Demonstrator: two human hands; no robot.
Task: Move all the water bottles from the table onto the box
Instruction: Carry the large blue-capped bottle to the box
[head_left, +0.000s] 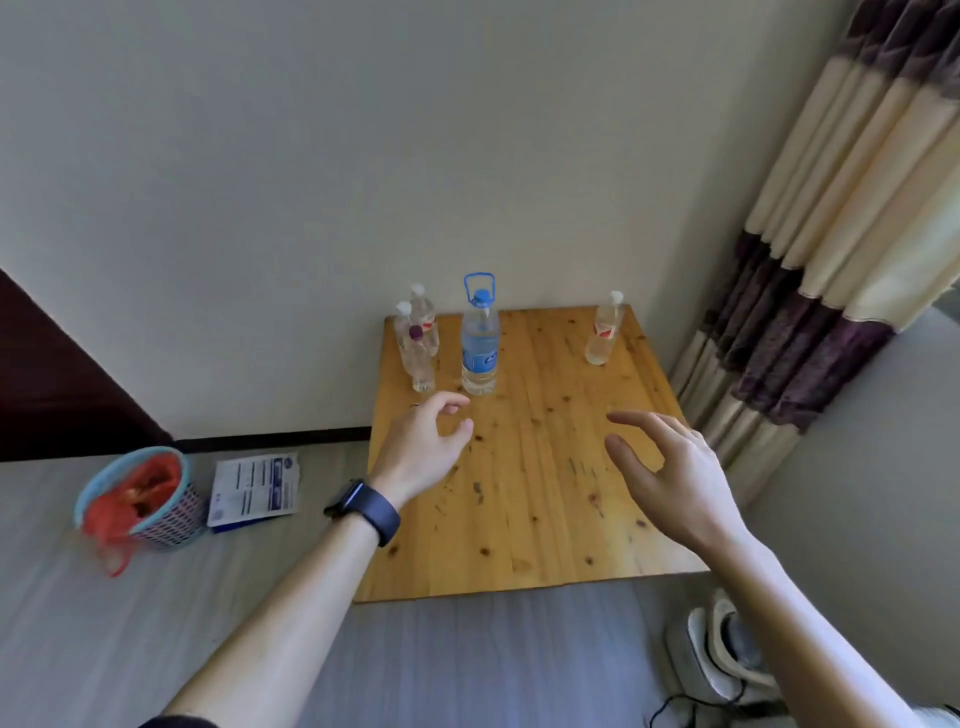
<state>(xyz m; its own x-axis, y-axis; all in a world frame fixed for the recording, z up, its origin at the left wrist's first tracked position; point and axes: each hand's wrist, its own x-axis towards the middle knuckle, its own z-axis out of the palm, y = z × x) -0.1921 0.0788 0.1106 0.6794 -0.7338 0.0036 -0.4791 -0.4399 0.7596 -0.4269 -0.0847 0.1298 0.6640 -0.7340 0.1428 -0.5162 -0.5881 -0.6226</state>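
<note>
Left hand and right hand: fingers spread, empty. Large bottle looks full, probably heavy, slippery; grasp its waist.

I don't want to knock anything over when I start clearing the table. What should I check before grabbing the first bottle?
1. Hands free: ok. The left hand and right hand hover open and hold nothing.
2. Bottles upright: ok. The large blue-capped bottle, the lone bottle and the three small bottles all stand.
3. Room around the large bottle: ok. It stands apart from the others.
4. Room among the three small bottles: not ok. They are packed close together.
5. Box ready: cannot tell. A flat printed pack lies on the floor, and it is unclear whether it is the box.
</note>
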